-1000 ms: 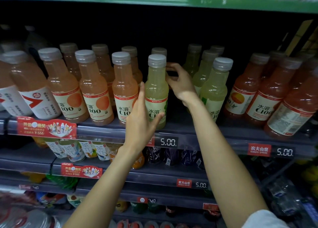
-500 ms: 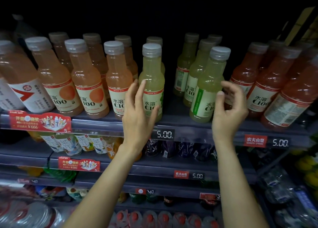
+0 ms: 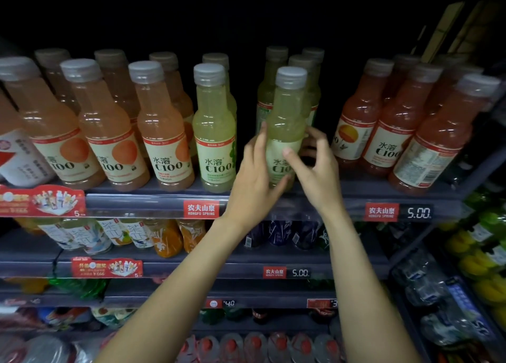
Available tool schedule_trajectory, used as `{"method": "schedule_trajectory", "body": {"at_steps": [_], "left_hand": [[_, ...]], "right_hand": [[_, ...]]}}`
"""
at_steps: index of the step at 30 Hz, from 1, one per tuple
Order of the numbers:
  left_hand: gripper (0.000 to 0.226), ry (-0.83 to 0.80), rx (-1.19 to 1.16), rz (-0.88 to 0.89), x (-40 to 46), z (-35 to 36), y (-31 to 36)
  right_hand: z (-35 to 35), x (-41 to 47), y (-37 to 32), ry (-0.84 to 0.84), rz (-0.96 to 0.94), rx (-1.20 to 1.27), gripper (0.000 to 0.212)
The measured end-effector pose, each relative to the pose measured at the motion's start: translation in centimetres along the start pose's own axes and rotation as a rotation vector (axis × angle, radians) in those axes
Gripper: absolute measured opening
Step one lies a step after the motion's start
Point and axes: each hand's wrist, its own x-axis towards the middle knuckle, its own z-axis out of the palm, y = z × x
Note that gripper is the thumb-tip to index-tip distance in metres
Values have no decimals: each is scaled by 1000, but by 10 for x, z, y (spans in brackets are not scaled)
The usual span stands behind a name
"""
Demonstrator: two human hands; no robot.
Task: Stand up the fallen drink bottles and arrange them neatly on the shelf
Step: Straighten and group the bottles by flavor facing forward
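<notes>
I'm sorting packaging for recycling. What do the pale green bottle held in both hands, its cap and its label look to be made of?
Pale green bottle: looks like clear, glossy plastic; the drink shows through and highlights glint on its shoulder. Cap: seemingly matte grey-white plastic with a ribbed side. Label: a printed wrap, cream with dark characters; film or paper cannot be told. The left hand and right hand hide much of it.

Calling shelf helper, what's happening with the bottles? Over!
Both hands, left hand and right hand, holding the yellow-green bottle, upright at shelf front. Yellow-green neighbour stands apart on its left. Nothing blocking.
</notes>
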Motion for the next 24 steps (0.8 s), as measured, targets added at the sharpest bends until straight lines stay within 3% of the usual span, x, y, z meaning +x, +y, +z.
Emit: {"method": "schedule_trajectory", "body": {"at_steps": [11, 20, 24], "left_hand": [[91, 170, 109, -59, -8, -5, 0], [95, 180, 186, -97, -9, -7, 3], [101, 176, 212, -116, -9, -5, 3]], "right_hand": [[13, -7, -7, -52, -23, 104, 51], [8, -3, -2, -114, -56, 87, 51], [-25, 18, 2, 119, -99, 67, 38]]}}
